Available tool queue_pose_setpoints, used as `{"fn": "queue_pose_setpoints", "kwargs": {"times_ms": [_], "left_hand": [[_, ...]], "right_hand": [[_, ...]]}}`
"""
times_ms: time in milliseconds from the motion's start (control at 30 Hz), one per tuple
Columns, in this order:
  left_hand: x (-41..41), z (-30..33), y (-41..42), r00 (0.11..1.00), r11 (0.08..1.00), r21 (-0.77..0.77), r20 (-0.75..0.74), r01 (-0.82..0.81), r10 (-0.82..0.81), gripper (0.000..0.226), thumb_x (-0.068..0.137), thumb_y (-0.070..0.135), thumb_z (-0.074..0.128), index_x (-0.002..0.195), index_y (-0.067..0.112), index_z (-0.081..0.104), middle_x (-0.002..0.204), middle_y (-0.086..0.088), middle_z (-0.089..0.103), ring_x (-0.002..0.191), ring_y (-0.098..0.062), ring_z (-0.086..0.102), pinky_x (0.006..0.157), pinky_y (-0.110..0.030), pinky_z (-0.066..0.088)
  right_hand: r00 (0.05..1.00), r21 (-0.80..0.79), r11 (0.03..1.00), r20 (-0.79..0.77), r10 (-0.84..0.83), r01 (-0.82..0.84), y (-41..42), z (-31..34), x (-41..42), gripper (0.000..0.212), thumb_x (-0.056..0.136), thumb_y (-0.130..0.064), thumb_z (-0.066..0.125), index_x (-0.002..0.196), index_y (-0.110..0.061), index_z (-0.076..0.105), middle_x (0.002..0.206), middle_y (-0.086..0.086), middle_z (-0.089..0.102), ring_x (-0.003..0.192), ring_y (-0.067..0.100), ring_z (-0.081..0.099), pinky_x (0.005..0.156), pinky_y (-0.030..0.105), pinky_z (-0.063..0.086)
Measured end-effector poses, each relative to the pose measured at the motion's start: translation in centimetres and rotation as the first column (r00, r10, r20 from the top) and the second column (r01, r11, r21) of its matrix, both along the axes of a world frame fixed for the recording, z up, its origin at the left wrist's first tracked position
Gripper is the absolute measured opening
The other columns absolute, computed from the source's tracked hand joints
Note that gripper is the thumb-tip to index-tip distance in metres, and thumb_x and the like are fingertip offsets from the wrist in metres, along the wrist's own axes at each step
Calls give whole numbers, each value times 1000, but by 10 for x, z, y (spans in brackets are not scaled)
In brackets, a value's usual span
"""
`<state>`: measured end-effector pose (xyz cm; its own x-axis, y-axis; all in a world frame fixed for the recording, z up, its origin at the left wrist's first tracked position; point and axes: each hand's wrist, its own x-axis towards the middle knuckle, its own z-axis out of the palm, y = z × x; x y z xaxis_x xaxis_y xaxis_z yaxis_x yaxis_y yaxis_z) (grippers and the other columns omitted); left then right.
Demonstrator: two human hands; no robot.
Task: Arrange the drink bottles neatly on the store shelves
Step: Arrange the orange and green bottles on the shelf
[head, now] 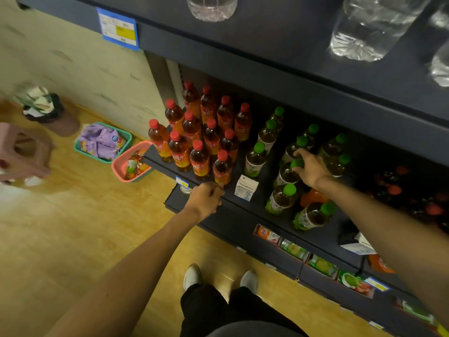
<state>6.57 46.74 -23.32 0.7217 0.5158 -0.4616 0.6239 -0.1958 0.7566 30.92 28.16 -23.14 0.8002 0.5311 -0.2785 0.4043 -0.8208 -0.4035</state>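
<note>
Several red-capped tea bottles [199, 164] stand in rows on the left of the dark shelf [247, 215]. To their right stand several green-capped tea bottles [255, 159]. My left hand [206, 198] is at the shelf's front edge, fingers curled, its fingertips pinching the base of the front red-capped bottle [222, 170]. My right hand [309, 169] reaches into the green-capped group, fingers spread over the top of one green-capped bottle [289, 175]. An orange bottle [312, 197] lies low between the green ones.
A small white price card [246, 187] stands between the two bottle groups. Clear water bottles [371, 27] sit on the shelf above. A pink basket [131, 164] with bottles, a teal basket [103, 142], a pink stool [21, 152] and a bin [46, 110] are on the floor at left.
</note>
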Motion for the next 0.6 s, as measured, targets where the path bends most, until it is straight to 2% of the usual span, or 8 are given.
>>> {"fn": "queue_pose_setpoints", "kwargs": {"times_ms": [100,200,333,467,600], "left_hand": [[14,-1,-3,998,998,5,8,68,-69,22,99,23,41,98,12,60,83,-9,61,69,-16,57,53,-21,50],[30,-1,-12,991,991,-20,49,129,-128,19,99,22,43,98,12,60,81,-6,58,68,-13,55,53,-23,48],[47,5,-29,964,970,-4,111,243,-241,23,99,23,41,93,10,60,73,-3,56,65,-15,54,55,-27,48],[49,7,-45,934,949,31,171,313,-313,23,101,22,39,102,11,59,73,2,56,62,-7,53,51,-17,46],[44,8,-56,934,957,53,211,284,-289,23,100,24,40,101,14,60,71,3,57,60,-6,54,51,-17,45]], "right_hand": [[1000,95,995,19,-20,18,-14,17,-1,36,93,-16,58,128,-18,47,125,12,55,116,30,52,98,48,45],[988,194,976,101,-117,96,-43,29,0,28,93,-17,58,119,-14,52,119,10,62,108,32,58,93,47,48],[943,188,960,223,-249,209,-96,32,0,20,89,-12,62,107,-4,61,104,17,69,95,36,65,86,41,50],[917,159,923,145,-372,349,-131,23,-10,19,85,-13,68,103,-5,65,94,18,70,91,34,66,85,40,52],[939,72,942,90,-332,327,-136,14,-20,25,87,-15,68,109,-4,65,101,17,69,101,33,62,88,34,46]]}}
